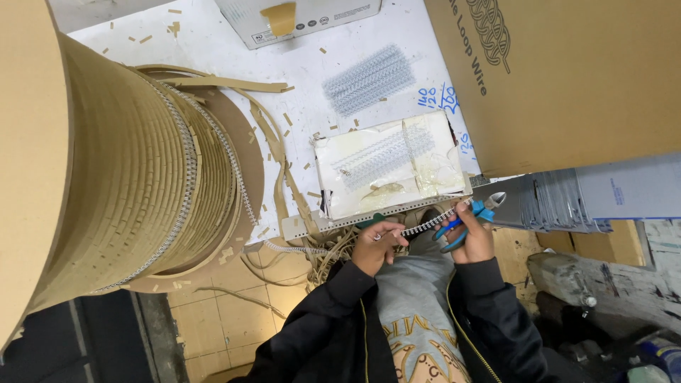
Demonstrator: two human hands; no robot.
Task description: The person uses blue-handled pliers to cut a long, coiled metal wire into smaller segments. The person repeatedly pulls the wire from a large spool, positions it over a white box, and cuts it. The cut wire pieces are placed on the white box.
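Left hand: at the near edge of the counter, grip pinched narrow on a strip of white looped binding wire. The strip runs from this hand up and rightward to the other hand, just off the counter's near edge and above the person's lap.

Right hand: grip wrapped around the blue handles of a pair of side cutters. The metal jaws point up and to the right, slightly parted, at the right end of the wire strip.

Spool: large cardboard reel at the left edge of the counter, wound with binding wire interleaved with brown paper tape. A line of wire trails from it along the near edge toward the left hand.

Taped pad: flat white board covered in yellowed clear tape, at the near edge just beyond the hands; short wire pieces lie on it.

Cut wire bundle: a cluster of short wire lengths, mid-counter, beyond the pad.

Paper scraps: loose brown strips and chips scattered across the counter and hanging off its near edge.

Brown carton: large box at the right far corner, overhanging the counter.

White box: at the far edge, sealed with brown tape.

Stacked sheets: grey pile right of the hands, under the carton.
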